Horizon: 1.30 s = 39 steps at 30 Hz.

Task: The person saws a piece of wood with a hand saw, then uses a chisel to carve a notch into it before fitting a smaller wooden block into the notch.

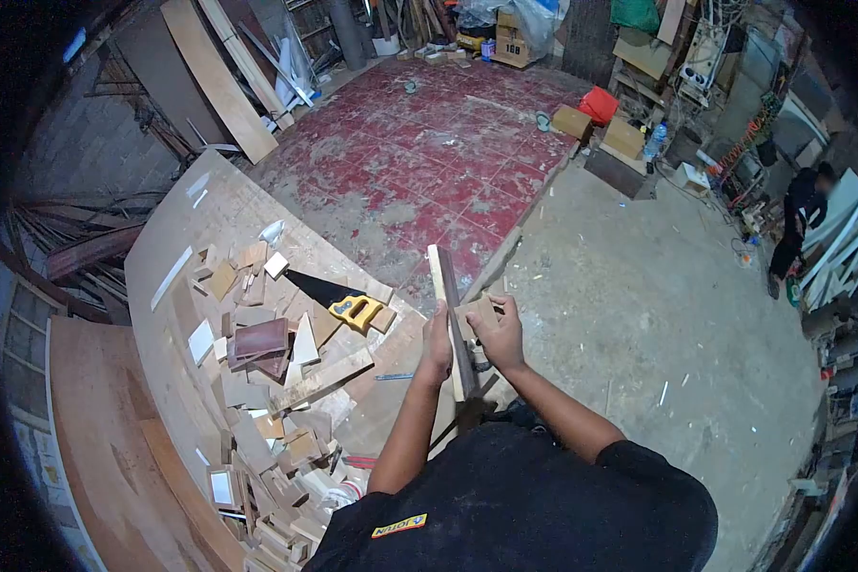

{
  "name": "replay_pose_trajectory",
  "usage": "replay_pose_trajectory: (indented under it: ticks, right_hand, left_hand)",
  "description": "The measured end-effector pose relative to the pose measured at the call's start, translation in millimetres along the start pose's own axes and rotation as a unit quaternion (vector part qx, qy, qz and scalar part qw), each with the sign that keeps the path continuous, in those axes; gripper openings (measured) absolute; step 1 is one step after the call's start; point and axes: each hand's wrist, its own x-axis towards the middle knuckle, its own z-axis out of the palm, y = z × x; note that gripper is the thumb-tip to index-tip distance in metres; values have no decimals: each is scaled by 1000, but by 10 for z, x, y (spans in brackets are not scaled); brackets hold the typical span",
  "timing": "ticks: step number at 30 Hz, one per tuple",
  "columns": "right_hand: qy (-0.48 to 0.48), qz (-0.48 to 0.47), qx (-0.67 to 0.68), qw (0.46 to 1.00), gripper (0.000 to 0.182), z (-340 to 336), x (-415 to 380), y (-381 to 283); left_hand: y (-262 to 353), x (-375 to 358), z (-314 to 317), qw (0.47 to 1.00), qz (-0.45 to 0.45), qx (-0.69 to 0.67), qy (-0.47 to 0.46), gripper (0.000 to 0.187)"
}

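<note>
A long, narrow wooden board [438, 271] points away from my body, with a pale edge and a darker side. My left hand [436, 349] grips it along its left side, thumb pointing forward. On the other side, my right hand [500, 337] pinches a small tan block-like piece [476, 311] close against the board's dark face. What that piece is made of, I cannot tell. To the left of my hands lies a handsaw [355, 310] with a yellow handle and dark blade, resting on the worktable [305, 229] among wood offcuts.
Several wood offcuts [260, 337] are heaped over the table, with a blue pencil-like stick [394, 377] near my left forearm. Tall planks [221, 81] lean at the back left. Cardboard boxes [623, 137] stand on the floor at right. Another person [799, 224] is at the far right.
</note>
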Motion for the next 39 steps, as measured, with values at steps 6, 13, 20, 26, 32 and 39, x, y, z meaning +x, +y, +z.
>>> replay_pose_trajectory:
  ticks: [6,13,20,26,32,39]
  right_hand:
    - [-48,10,-29,998,40,-32,-202,-133]
    - [-92,64,5,994,40,-30,-369,-208]
    - [-134,40,11,990,28,-107,-213,-338]
    - [-137,19,-21,990,25,-193,110,-333]
    - [28,-40,16,999,27,-175,432,-315]
    - [64,-83,-50,993,29,-20,-114,-230]
  left_hand:
    - [130,35,-27,999,13,-28,35,60]
    - [-34,263,-332,1000,-5,15,25,53]
    - [-58,108,-159,1000,-1,0,8,52]
    - [48,8,-111,997,-52,56,-18,56]
    - [96,-130,192,1000,-5,21,8,45]
    - [336,-33,228,997,-10,-63,45,49]
